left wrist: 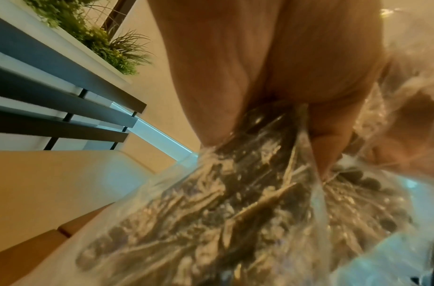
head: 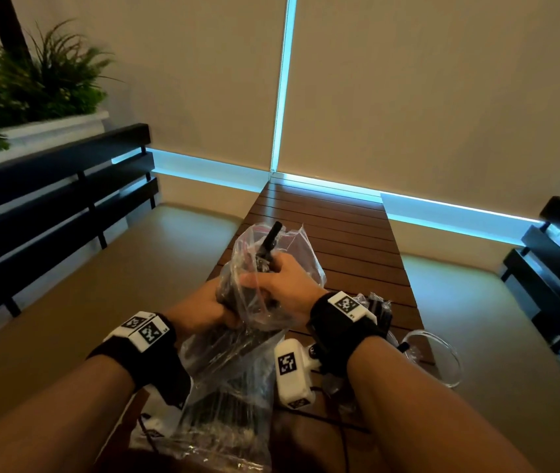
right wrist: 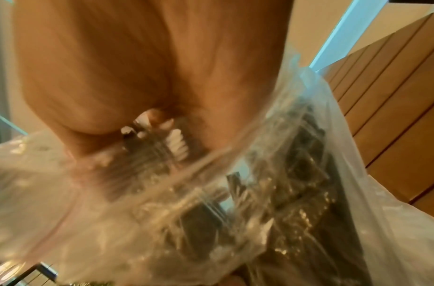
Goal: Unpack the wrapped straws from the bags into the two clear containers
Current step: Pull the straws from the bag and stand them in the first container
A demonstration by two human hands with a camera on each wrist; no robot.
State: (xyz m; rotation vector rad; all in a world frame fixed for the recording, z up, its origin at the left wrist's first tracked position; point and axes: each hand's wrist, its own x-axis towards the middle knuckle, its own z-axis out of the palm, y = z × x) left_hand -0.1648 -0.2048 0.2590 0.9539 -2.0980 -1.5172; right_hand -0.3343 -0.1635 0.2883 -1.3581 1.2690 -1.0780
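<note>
A: Item one, the clear plastic bag?
B: It is standing on the near end of the slatted wooden table, its mouth gaping upward, and it is bulging with black wrapped straws.

A: The left hand?
B: It is gripping the bag from outside, fingers curled round the film and the bundle within. The left wrist view is showing the thumb and palm pressing crumpled plastic over dark straws.

A: The right hand?
B: It is reaching into the bag's mouth and is closing round a bunch of straws, whose black ends are sticking up past the rim. In the right wrist view the palm is filling the top, with wrapper ends showing white under the curled fingers; the rest is blurring.

A: The containers?
B: One clear round container is sitting at the table's right edge, just beyond the right wrist; its contents I cannot make out. A small clump of wrapped straws is lying on the table behind that wrist.

A: Sundries?
B: A white tagged block is lying on the table beside the bag. Black wristbands with printed markers are sitting on both wrists. A dark slatted bench is standing to the left, under a white planter of ferns.
</note>
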